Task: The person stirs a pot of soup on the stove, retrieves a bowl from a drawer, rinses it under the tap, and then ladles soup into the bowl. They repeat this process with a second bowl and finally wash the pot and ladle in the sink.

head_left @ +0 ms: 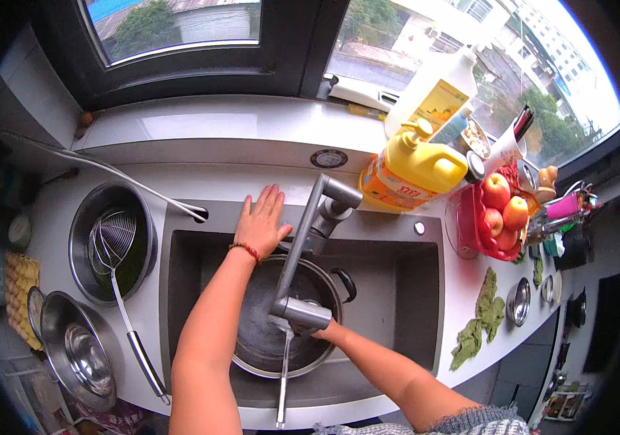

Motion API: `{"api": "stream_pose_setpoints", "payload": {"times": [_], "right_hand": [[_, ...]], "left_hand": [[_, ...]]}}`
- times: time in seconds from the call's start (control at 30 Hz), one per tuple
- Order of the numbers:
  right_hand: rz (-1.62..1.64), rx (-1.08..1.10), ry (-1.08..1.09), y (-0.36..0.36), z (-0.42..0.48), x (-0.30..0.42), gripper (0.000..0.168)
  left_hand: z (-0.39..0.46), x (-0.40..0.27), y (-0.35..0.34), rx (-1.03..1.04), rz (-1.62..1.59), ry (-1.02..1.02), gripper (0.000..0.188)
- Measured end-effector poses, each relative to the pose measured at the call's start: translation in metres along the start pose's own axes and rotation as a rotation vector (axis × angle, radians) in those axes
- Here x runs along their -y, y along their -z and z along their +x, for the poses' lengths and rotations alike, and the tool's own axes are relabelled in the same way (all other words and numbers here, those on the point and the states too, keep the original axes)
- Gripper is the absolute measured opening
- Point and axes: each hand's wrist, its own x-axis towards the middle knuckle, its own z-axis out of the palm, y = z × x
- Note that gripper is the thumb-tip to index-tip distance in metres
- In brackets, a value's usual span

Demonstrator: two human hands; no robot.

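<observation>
My left hand [262,220] lies palm down on the back ledge of the grey sink [418,304], fingers up and thumb out, holding nothing. Beside it stands the grey kitchen faucet [301,244], its spout reaching over a steel pot [331,353] with a black side handle. Water runs from the spout into the pot. My right hand [320,333] is low over the pot, mostly hidden behind the spout's end; its fingers do not show. A metal utensil handle [283,380] extends from there over the sink's front edge. Whether my right hand grips it is unclear.
At left, a wire skimmer [114,239] rests in a steel pot [78,277], near stacked metal bowls [51,331] and eggs [18,288]. A yellow pump bottle [413,168] stands behind the faucet. Apples [497,193] fill a red basket [476,231]; a green cloth [484,310] lies at right.
</observation>
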Motion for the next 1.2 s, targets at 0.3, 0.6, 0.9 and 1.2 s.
{"api": "stream_pose_setpoints", "payload": {"times": [0.3, 0.6, 0.9, 1.2], "right_hand": [[0.322, 0.017, -0.181, -0.064, 0.035, -0.073, 0.035], [0.098, 0.041, 0.011, 0.053, 0.014, 0.099, 0.040], [0.013, 0.085, -0.017, 0.007, 0.024, 0.046, 0.045], [0.195, 0.013, -0.315, 0.029, 0.004, 0.078, 0.038]], "left_hand": [[-0.125, -0.061, 0.001, 0.116, -1.101, 0.389, 0.063], [-0.168, -0.055, 0.041, -0.312, -2.814, 0.404, 0.068], [-0.074, -0.016, 0.030, -0.356, -0.323, 0.281, 0.060], [-0.163, -0.085, -0.004, -0.058, -0.967, 0.240, 0.022]]}}
